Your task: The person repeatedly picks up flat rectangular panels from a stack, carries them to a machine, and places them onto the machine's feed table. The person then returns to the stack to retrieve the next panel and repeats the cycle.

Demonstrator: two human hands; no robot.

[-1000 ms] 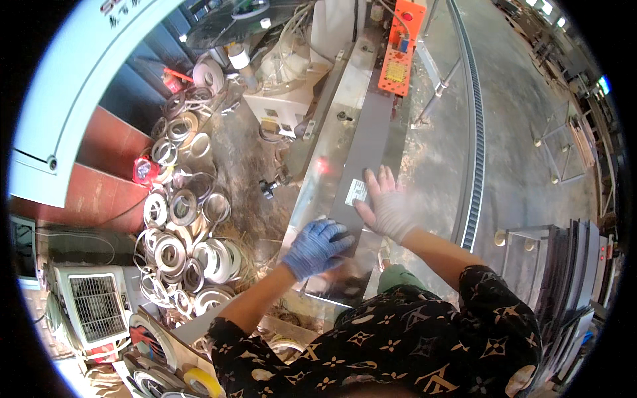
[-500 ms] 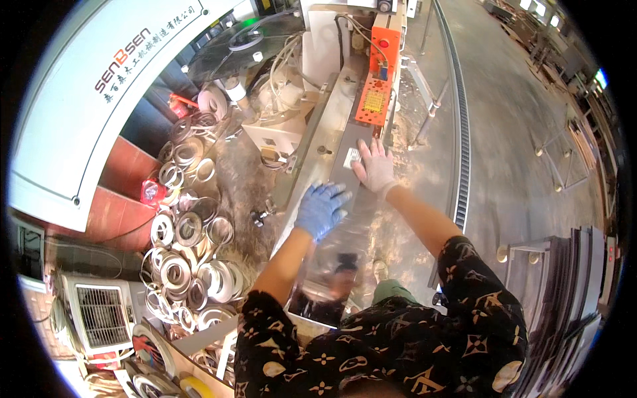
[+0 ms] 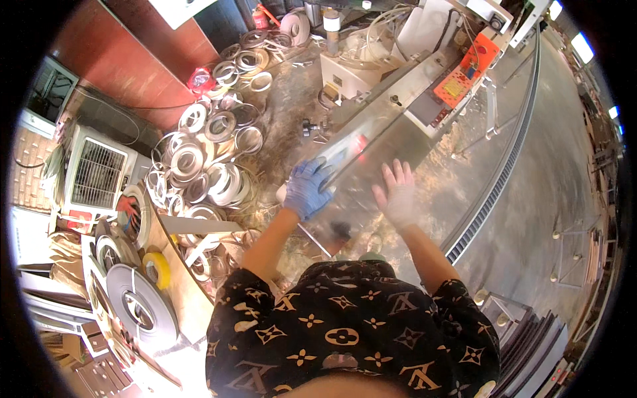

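My left hand (image 3: 308, 190), in a blue glove, lies at the left side of the machine's long metal bed (image 3: 361, 179), fingers stretched and slightly apart. My right hand (image 3: 397, 194), in a thin whitish glove, is at the bed's right side with its fingers spread. Neither hand holds anything; whether the right one touches the bed is unclear. Farther up the bed, a dark strip-shaped panel (image 3: 424, 109) lies beside an orange perforated guard (image 3: 466, 71), well beyond both hands.
Many rolls of edging band (image 3: 187, 160) are heaped on the floor at left. A wooden-sided bin (image 3: 189, 282) holds larger rolls and yellow tape (image 3: 157, 270). A roller track (image 3: 494, 202) runs along the right. Dark boards (image 3: 534, 355) stand at lower right.
My view has swung left and down. My right hand has come off the dark panel and drawn back; that panel is farther along beside the orange guard. My left hand sits farther from the guard.
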